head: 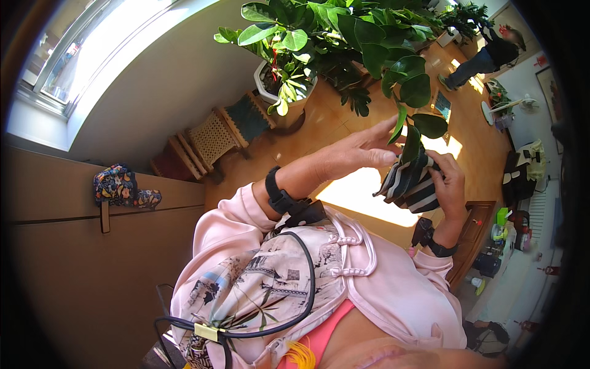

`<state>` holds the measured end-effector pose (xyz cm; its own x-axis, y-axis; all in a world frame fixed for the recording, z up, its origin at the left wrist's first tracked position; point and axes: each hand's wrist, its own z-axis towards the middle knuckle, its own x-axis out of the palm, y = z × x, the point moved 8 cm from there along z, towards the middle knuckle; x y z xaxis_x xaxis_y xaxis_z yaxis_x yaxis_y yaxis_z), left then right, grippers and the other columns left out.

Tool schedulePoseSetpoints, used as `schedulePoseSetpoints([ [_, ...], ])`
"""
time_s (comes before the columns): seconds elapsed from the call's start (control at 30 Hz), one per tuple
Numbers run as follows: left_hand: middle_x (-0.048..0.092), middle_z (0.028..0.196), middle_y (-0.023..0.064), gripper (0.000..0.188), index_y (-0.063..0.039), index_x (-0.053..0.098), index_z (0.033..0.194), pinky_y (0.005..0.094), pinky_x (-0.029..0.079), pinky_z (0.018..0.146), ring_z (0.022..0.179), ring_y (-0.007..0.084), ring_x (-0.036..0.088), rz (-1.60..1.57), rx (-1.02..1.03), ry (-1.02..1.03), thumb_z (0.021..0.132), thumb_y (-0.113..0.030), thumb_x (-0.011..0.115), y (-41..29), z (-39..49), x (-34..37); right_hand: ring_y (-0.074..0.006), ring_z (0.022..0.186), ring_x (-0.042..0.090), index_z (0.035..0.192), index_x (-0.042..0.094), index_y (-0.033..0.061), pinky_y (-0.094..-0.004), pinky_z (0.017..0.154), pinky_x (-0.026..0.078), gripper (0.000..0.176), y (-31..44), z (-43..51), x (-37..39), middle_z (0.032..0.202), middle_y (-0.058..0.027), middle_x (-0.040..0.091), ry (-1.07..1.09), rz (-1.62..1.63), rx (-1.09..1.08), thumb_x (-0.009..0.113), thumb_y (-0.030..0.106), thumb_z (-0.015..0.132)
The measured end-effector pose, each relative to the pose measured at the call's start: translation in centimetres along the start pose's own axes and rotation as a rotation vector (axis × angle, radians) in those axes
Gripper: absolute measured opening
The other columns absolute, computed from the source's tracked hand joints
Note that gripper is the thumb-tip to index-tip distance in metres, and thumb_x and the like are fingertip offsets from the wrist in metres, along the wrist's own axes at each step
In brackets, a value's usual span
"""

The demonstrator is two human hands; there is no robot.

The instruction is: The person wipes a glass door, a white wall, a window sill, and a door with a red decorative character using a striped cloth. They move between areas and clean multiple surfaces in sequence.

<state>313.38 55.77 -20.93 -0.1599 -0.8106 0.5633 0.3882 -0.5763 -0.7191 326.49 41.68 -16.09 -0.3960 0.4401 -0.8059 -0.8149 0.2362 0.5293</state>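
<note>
My right hand [447, 182] grips a bunched black, white and grey striped cloth [415, 184], with the thumb on its near side. The cloth hangs down over a bright patch of floor. My left hand [364, 150] reaches in from the left, thumb and fingers spread apart. Its fingertips pass behind the low green leaves [411, 144] of a large potted plant [332, 32], so I cannot tell whether they hold a leaf or the cloth. One leaf overlaps the top of the cloth between my hands. Black straps circle both my wrists.
The plant's white pot [288, 99] stands by the wall. Woven-seat stools [212, 138] line up beside it. A brown cabinet [106, 276] with a floral cloth [120, 187] is at left. A wooden table [474, 230] is at right. Another person [488, 57] stands far off near plants.
</note>
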Motion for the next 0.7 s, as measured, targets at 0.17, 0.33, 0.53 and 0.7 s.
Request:
schedulePoseSetpoints([
  [0.17, 0.065, 0.097, 0.0073, 0.033, -0.002, 0.060, 0.121, 0.0263, 0.047, 0.079, 0.089, 0.0138, 0.059, 0.151, -0.482, -0.408, 0.089, -0.013, 0.062, 7.6, -9.6, -12.5, -0.0321, 0.083, 0.061, 0.110, 0.065, 0.0055, -0.0346, 0.073, 0.048, 0.033, -6.4, -2.2, 11.3, 0.090, -0.0144, 0.059, 0.358, -0.167, 0.182, 0.064, -0.001, 0.078],
  [0.33, 0.065, 0.096, 0.0092, 0.035, -0.002, 0.060, 0.112, 0.0286, 0.050, 0.075, 0.088, 0.0186, 0.062, 0.573, -0.306, -1.378, 0.078, -0.004, 0.066, 5.5, -20.9, -31.1, -0.0338, 0.091, 0.062, 0.096, 0.064, 0.0024, -0.0412, 0.075, 0.048, 0.021, -6.7, -1.2, 20.3, 0.097, -0.0196, 0.063, 0.448, -0.015, 0.282, 0.060, 0.005, 0.076],
  [0.53, 0.059, 0.127, 0.0196, 0.069, -0.006, 0.051, 0.134, 0.0391, 0.047, 0.099, 0.114, 0.0336, 0.059, 1.291, -0.372, -1.085, 0.070, -0.012, 0.077, 4.8, -17.6, -38.3, -0.0149, 0.099, 0.062, 0.116, 0.062, -0.0026, -0.0290, 0.088, 0.050, 0.031, -3.1, 6.1, 27.7, 0.104, -0.0093, 0.067, 0.200, 0.568, 0.403, 0.063, 0.000, 0.085],
  [0.7, 0.071, 0.098, 0.0119, 0.024, -0.001, 0.068, 0.108, 0.0327, 0.054, 0.078, 0.086, 0.0242, 0.069, 0.691, -0.363, -1.083, 0.086, -0.003, 0.060, 6.7, -15.3, -42.1, -0.0230, 0.090, 0.066, 0.119, 0.062, 0.0044, -0.0308, 0.079, 0.051, 0.033, -0.6, 13.2, 30.8, 0.101, -0.0150, 0.066, 0.070, 0.300, 0.295, 0.059, 0.003, 0.086],
])
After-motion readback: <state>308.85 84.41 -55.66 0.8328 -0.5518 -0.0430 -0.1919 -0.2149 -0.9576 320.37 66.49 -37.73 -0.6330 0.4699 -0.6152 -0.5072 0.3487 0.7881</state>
